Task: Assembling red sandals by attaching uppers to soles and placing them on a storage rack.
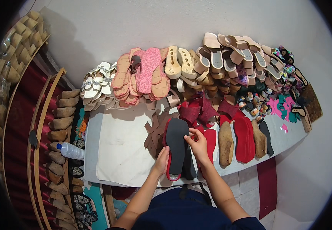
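Observation:
Above the near edge of the table, I hold a dark grey shoe sole (176, 147) upright, its red rim showing along the left side and at the heel. My left hand (161, 160) grips its lower left edge, the thumb lying along the side. On the right, the fingers of my right hand (197, 145) are closed on its edge around mid-length. Behind the sole lie brown cut strips (154, 130) and dark red upper pieces (201, 109). Right of my hand are a red insole (210, 142), a wooden shoe last (225, 143) and a stack of red soles (244, 140).
Along the wall stand white sandals (97, 80), pink glittery soles (150, 71) and beige heeled mules (216, 55). Another wooden last (259, 138) and a dark sole strip (266, 138) lie at right. A rack of lasts (60, 123) and a plastic bottle (72, 151) are at left.

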Demonstrator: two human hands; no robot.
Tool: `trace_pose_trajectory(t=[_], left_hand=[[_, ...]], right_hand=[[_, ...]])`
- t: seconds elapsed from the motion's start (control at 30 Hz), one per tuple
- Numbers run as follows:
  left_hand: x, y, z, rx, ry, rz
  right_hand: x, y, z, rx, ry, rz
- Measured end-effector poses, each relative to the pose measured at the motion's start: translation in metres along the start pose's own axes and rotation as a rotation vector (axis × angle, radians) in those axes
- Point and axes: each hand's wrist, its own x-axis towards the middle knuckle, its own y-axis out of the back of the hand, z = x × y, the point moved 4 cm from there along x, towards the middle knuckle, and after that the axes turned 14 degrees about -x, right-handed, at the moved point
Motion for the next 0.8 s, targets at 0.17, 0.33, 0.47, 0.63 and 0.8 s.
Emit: trace_pose_trajectory(t=[0.17,0.33,0.47,0.63,0.8], left_hand=[[-0.001,-0.020,0.005,0.241,-0.027,-0.036],[-0.001,-0.021,0.003,0.269,-0.039,0.021],[0.000,-0.016,-0.005,0.459,-0.110,-0.069],[-0.003,-0.008,-0.018,1.067,-0.243,-0.076],[-0.011,-0.037,-0.005,1.162,-0.080,-0.075]], right_hand=[[-0.002,0.010,-0.011,-0.449,0.196,0.179],[-0.003,0.007,-0.015,-0.499,0.240,0.181],[0.000,0.002,-0.046,-0.699,0.546,0.247],[0.023,0.001,-0.070,-0.735,0.606,0.383],[0.038,0.006,-0.058,-0.600,0.293,0.224]])
